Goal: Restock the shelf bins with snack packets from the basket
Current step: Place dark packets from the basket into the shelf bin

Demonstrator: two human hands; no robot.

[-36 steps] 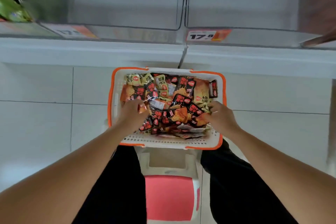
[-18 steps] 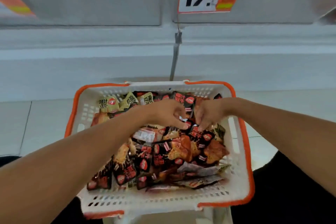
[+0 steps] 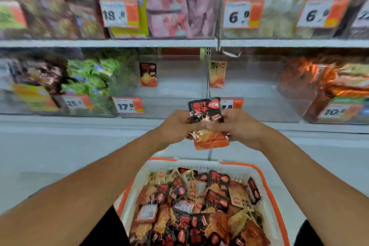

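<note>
Fingers of both hands pinch a small bunch of packets: left hand (image 3: pixel 175 126) and right hand (image 3: pixel 237 126) meet on a black packet (image 3: pixel 204 110) on top and an orange packet (image 3: pixel 210 140) below. We hold the bunch above the basket (image 3: pixel 265 173), in front of the near-bare clear bins. Step: carry to bin. Next we need to match colours: left bin (image 3: pixel 169 90) shows a black sample, right bin (image 3: pixel 249 90) a yellow one, so we'd split the bunch. Bin front walls and price tags (image 3: pixel 128 105) stand in the way; lift over. Upper shelf is blurred.
</note>
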